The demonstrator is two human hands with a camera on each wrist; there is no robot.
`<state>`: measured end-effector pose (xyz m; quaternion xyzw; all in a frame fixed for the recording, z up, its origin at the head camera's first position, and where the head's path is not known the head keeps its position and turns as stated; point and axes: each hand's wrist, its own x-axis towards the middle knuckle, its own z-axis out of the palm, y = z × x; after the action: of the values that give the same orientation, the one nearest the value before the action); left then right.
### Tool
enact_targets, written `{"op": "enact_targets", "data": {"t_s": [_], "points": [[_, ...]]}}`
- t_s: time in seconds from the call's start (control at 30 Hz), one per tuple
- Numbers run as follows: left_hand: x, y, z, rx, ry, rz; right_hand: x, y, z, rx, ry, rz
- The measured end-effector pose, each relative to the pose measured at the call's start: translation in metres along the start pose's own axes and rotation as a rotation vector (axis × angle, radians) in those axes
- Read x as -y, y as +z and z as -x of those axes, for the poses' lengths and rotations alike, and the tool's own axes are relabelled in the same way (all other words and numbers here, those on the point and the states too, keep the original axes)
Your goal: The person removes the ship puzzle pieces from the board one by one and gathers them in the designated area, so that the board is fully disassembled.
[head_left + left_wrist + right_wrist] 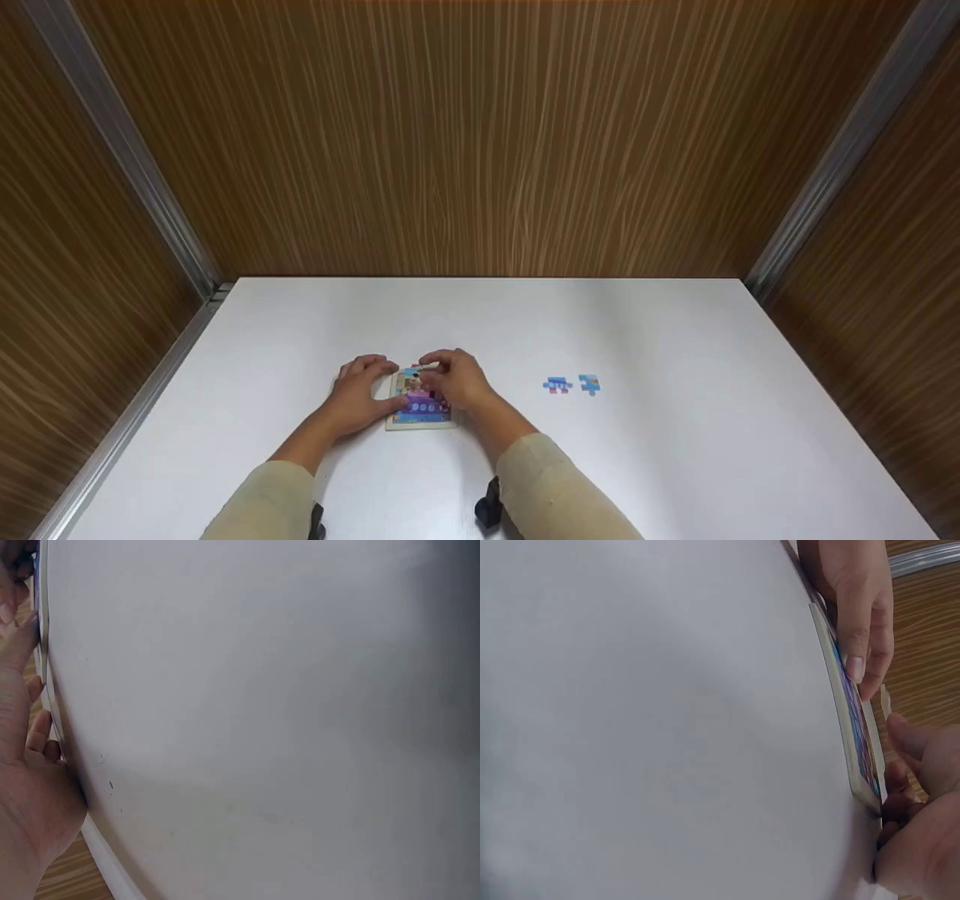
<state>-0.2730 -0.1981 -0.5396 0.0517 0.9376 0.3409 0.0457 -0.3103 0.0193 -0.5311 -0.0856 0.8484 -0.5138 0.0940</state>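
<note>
A small jigsaw puzzle in a pale wooden tray (421,428) lies on the white table, its picture blue, purple and pink. My left hand (361,396) holds the tray's left side, thumb over the picture and fingers by the far left corner. Over the tray's upper right part, my right hand (459,381) has bent fingers and covers some of the picture. In the right wrist view, a thin pale edge (885,700), apparently of a jigsaw piece, stands up at the right hand's fingertips (901,731). The left wrist view mostly shows bare tabletop.
Two loose jigsaw pieces lie to the right of the tray, one blue and pink (557,385), one light blue with yellow (589,384). Wood-grain panels (480,142) rise behind the table (675,450) and at both sides.
</note>
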Motion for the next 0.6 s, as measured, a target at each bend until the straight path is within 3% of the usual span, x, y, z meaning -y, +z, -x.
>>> {"op": "enact_targets", "data": {"t_s": [0.1,0.2,0.37,0.6], "points": [[0.0,0.001,-0.001,0.009,-0.009,-0.005,-0.002,-0.008,0.002,0.028,0.011,-0.092],[0.001,0.0,-0.002,0.016,-0.015,-0.008,-0.004,-0.015,0.002,0.009,0.02,-0.113],[0.003,-0.002,-0.003,0.023,-0.028,-0.006,-0.005,-0.029,0.007,-0.032,0.01,-0.08],[0.005,-0.003,0.0,0.019,-0.023,-0.012,-0.003,-0.052,0.016,-0.023,-0.014,-0.01]]}}
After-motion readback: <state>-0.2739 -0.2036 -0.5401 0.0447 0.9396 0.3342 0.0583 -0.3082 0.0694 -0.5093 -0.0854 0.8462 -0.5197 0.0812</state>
